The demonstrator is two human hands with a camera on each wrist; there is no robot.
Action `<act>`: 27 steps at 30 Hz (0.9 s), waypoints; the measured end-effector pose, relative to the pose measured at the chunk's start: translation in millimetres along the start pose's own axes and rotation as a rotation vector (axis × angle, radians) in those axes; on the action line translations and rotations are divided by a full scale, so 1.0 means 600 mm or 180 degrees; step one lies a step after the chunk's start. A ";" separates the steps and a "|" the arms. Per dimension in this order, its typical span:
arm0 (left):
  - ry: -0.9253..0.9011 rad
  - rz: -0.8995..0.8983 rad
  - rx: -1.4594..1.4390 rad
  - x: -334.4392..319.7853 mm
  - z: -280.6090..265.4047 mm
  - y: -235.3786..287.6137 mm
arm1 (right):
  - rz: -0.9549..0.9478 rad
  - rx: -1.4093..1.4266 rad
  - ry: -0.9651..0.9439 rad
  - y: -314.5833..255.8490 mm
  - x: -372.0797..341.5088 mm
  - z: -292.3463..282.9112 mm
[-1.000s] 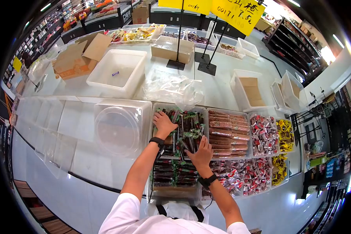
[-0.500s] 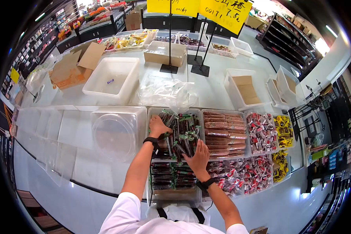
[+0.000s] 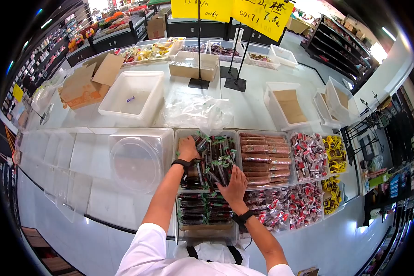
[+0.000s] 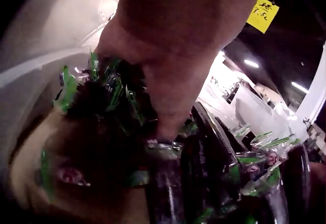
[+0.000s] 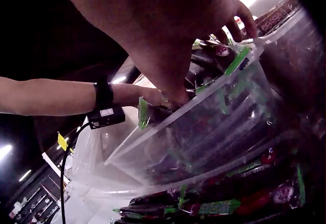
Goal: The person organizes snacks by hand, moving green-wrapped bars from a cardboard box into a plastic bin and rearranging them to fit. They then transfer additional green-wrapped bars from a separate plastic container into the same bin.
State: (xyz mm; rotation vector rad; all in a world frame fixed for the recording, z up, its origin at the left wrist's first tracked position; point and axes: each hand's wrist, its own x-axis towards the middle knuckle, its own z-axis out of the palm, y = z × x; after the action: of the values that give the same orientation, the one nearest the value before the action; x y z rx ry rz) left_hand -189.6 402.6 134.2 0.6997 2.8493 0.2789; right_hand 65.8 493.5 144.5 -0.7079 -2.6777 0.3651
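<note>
Dark stick-shaped snacks (image 3: 220, 152) in clear wrappers with green-marked ends fill a clear plastic bin (image 3: 238, 138) in the head view. My left hand (image 3: 187, 148) reaches into the bin's left side, its fingertips down among the sticks. In the left wrist view the thumb points down at the end of one wrapped stick (image 4: 167, 183); the other fingers are hidden, so I cannot tell whether they grip anything. My right hand (image 3: 235, 187) lies at the bin's front right corner, thumb over the sticks and fingers stretched along the right wall. In the right wrist view its fingers (image 5: 248, 23) reach past the rim.
A second bin of dark sticks (image 3: 202, 211) stands in front. To the right are bins of pinkish-brown sticks (image 3: 264, 158), red-and-white packets (image 3: 308, 156) and yellow packets (image 3: 334, 154). A clear lidded box (image 3: 135, 161) sits left. Behind lie a plastic bag (image 3: 198, 110) and sign stands (image 3: 235, 83).
My left hand has moved from spread over the back left sticks to a more drawn-together pose, deeper among them. My right hand stays at the corner. The head view has shifted slightly.
</note>
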 end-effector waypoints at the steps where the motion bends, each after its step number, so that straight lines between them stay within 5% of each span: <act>1: -0.0200 0.0175 0.0171 0.004 -0.009 -0.001 | -0.0010 0.0007 -0.0005 0.001 0.001 0.000; 3: -0.0393 0.0355 0.0357 0.008 -0.017 -0.006 | -0.0014 0.0024 0.0000 0.000 0.002 -0.001; 8: 0.0629 0.2100 0.1144 0.052 -0.019 -0.026 | -0.0023 0.0044 -0.0037 0.001 0.002 -0.006; 11: 0.0094 0.1860 0.1472 0.043 -0.036 -0.010 | -0.0030 0.0007 -0.0052 0.001 0.003 -0.005; 19: 0.0137 0.1455 0.1629 0.001 -0.005 -0.041 | -0.0067 0.0013 -0.0017 0.003 0.004 -0.002; 24: 0.0702 0.1362 0.2026 0.007 0.017 -0.052 | -0.0158 -0.0001 -0.0001 0.013 0.002 0.004; 27: 0.0284 0.1282 0.2018 0.011 0.003 -0.043 | -0.0181 -0.0064 -0.0010 0.014 0.000 0.004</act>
State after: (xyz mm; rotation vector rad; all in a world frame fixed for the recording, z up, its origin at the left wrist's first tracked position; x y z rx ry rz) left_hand -206.4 383.3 125.7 1.4045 2.8475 -0.5847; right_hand 68.5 500.1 139.5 -0.6360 -2.7017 0.3251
